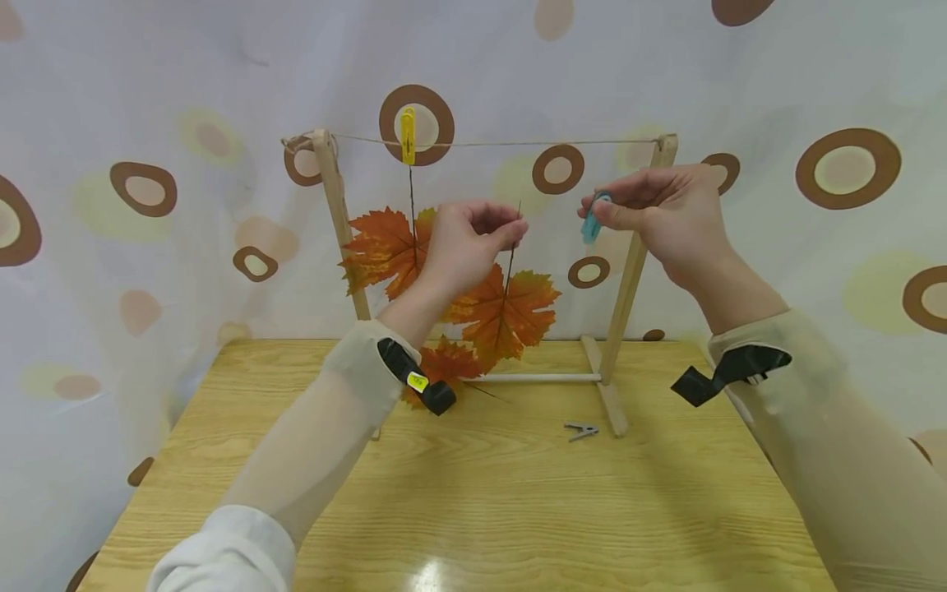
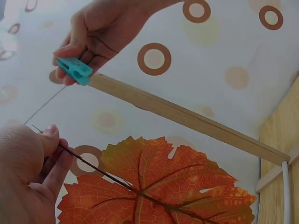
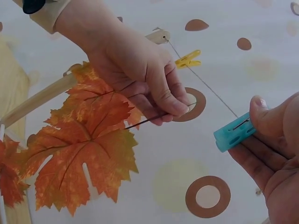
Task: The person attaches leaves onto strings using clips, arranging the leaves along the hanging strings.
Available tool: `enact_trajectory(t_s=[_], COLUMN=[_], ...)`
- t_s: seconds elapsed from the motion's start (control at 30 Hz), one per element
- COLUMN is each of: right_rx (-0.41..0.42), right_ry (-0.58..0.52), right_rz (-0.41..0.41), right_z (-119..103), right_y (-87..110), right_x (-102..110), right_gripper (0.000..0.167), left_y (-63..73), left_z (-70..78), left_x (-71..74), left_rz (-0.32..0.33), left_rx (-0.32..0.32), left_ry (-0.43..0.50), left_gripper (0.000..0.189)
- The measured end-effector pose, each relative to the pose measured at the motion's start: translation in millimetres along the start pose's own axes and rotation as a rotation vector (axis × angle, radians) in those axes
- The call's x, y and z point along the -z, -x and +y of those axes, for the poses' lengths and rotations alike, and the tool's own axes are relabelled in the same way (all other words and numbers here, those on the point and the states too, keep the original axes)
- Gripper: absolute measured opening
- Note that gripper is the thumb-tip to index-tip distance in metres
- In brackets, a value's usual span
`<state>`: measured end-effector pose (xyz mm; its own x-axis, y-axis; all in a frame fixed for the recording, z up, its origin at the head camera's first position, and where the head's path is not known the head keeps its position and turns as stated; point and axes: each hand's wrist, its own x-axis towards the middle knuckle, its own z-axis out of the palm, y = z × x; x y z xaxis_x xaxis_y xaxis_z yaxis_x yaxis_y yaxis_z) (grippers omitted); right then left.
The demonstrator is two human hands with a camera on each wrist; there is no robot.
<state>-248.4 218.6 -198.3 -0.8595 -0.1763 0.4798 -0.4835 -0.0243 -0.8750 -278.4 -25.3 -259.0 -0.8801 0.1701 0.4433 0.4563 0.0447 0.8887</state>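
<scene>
My left hand (image 1: 469, 242) pinches the dark stem of an orange maple leaf (image 1: 509, 316) between thumb and fingers, and the leaf hangs below. To the right, my right hand (image 1: 676, 214) holds a teal clothespin (image 1: 592, 220) between thumb and fingers. A string (image 1: 533, 144) runs across the top of a wooden frame, above both hands. On it a yellow clothespin (image 1: 408, 136) grips the stem of another orange leaf (image 1: 385, 247), partly hidden behind my left hand. In the right wrist view, the teal clothespin (image 3: 233, 133) lies across my fingers with the thumb on top.
The frame's right post (image 1: 625, 304) stands behind my right hand. A grey clothespin (image 1: 582, 431) lies on the wooden table (image 1: 481, 510) by the frame's foot. Another leaf (image 1: 447, 362) lies low behind my left wrist. A white bar (image 1: 533, 377) joins the posts near the table.
</scene>
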Motion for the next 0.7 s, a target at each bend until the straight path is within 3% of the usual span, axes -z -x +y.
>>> enact_trajectory(t_s=[0.17,0.4,0.7], right_rx=[0.016,0.027,0.053], right_ry=[0.027,0.154,0.077], right_rz=[0.038,0.082,0.053], right_z=[-8.8,-15.9,-21.9], right_y=[-14.1,-33.2,-53.3], right_x=[-5.2,-8.9,-17.5], right_gripper=[0.014,0.014,0.016], left_y=[-6.1,-14.1,-24.3], left_z=[3.3,7.0,8.6], left_x=[-1.6,-4.0,-2.6], left_rz=[0.011,0.024,0.051], left_rx=[-0.006,-0.026,-0.02], left_ry=[-0.021,-0.014,-0.016], left_gripper=[0.011,0.012,0.012])
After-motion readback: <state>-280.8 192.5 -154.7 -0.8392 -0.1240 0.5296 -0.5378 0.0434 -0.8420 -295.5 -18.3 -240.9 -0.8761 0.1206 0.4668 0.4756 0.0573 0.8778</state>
